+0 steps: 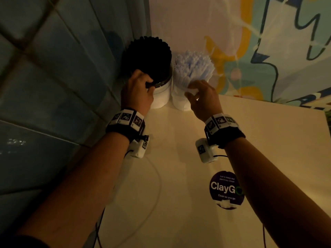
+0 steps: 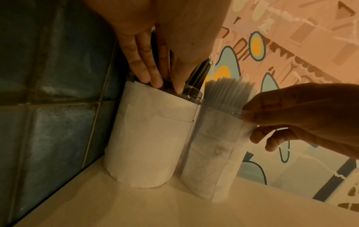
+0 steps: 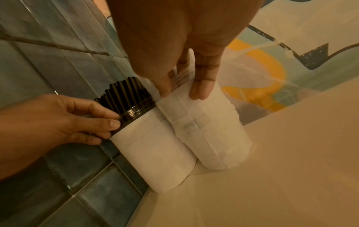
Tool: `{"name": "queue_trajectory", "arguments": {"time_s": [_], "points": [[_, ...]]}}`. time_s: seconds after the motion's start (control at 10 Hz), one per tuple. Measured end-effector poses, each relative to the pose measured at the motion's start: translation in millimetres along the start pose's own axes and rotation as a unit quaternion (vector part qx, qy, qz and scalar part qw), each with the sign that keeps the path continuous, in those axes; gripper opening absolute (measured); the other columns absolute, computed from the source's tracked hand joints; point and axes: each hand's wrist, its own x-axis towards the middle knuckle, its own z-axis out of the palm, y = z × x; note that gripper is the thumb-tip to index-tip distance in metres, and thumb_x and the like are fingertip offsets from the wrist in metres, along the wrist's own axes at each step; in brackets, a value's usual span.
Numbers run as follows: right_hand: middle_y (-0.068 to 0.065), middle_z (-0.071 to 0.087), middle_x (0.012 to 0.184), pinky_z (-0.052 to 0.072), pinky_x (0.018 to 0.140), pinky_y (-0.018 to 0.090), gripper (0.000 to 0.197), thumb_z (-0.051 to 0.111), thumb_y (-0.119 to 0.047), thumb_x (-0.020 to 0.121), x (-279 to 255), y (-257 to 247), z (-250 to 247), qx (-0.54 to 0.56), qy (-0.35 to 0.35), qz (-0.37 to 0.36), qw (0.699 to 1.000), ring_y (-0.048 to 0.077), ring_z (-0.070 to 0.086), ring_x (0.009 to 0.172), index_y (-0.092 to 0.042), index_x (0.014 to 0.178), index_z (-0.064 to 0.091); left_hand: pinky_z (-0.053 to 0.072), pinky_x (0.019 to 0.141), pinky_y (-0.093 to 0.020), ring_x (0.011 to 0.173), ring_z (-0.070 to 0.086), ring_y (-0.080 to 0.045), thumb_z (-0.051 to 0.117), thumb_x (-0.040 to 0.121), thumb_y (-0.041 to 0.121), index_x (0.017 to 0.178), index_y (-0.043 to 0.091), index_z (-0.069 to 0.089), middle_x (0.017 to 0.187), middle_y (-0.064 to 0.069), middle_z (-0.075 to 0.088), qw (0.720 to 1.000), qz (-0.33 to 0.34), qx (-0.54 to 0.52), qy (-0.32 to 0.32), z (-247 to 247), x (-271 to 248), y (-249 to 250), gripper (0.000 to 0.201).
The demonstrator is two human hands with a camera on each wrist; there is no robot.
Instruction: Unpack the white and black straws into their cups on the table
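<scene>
On my far left runs a wall of dark blue tiles (image 1: 53, 72), and the pale surface (image 1: 179, 176) meets it in a corner. Tucked into that corner stands the left cup (image 2: 147, 145), a clear container wrapped in white paper, touching the tiles. It is packed with black straws (image 1: 146, 58) that stand upright and fan out above the rim. My left hand (image 1: 138, 90) grips this cup at its top edge: the fingers (image 3: 101, 118) curl round the clear rim just above the paper, with the thumb on the near side.

Touching that cup on its right is the second cup (image 3: 205, 130), also wrapped in white paper. It holds the white straws (image 1: 194, 66), which stand upright in a dense bundle and spread slightly at the top. My right hand (image 1: 202, 99) holds this cup near its rim, thumb on one side and fingers (image 3: 202, 90) lying down the paper on the other, lightly curled around it.

Behind the cups rises a painted wall (image 1: 268, 51) with yellow, teal and black shapes. Nearer to me, towards the right on the surface, lies a round purple sticker (image 1: 223, 188) reading "ClayGo", partly covered by my right forearm.
</scene>
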Motion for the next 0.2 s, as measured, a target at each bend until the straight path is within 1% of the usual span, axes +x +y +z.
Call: {"name": "queue_trajectory", "arguments": {"time_s": [0.1,0.2], "points": [[0.000,0.060,0.119,0.054,0.077,0.037,0.025,0.063,-0.028,0.093,-4,-5,-4,-0.001,0.000,-0.006,1.000,0.015,0.064,0.072,-0.017,0.115,0.061,0.055,0.084,-0.041,0.107,0.061,-0.027,0.074,0.083,0.015,0.104,0.014,0.068,0.126,-0.004,0.056,1.000,0.020,0.012,-0.007,-7,-5,5,0.022],[-0.002,0.060,0.123,0.055,0.079,0.037,0.024,0.062,-0.029,0.094,-8,-13,-16,0.005,0.011,-0.004,1.000,0.011,0.065,0.072,-0.019,0.116,0.060,0.054,0.084,-0.043,0.109,0.059,-0.028,0.073,0.083,0.016,0.107,0.015,0.066,0.128,-0.004,0.054,0.999,0.031,0.017,-0.004,-15,-9,13,0.025]]}}
